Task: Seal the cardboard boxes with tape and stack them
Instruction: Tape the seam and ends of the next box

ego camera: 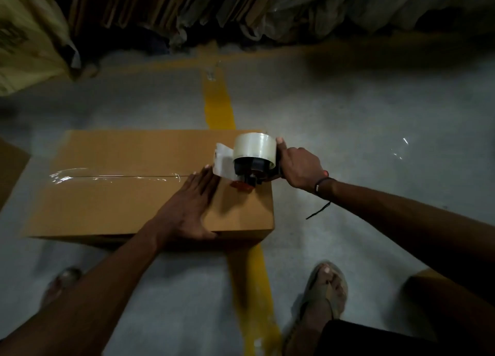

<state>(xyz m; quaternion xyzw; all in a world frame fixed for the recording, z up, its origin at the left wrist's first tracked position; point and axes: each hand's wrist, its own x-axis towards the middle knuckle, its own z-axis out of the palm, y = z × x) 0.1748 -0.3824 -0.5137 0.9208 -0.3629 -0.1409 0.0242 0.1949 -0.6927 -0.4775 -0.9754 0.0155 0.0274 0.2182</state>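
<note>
A brown cardboard box [112, 195] lies on the grey floor with its flaps shut. Clear tape [107, 176] runs along its centre seam from the left edge toward the right. My left hand [191, 208] presses flat on the box top, fingers straight, just left of the tape dispenser [253, 160]. The dispenser carries a roll of clear tape and sits near the box's right end. My right hand [300, 165] grips the dispenser's handle from the right. A loose flap of tape stands up between the roll and my left fingertips.
A yellow floor line [218, 104] runs under the box toward me. Flattened cardboard sheets [160, 5] and plastic wrap lean at the back. Another box corner [10, 168] shows at the left edge. My sandalled feet [325, 288] stand near the front.
</note>
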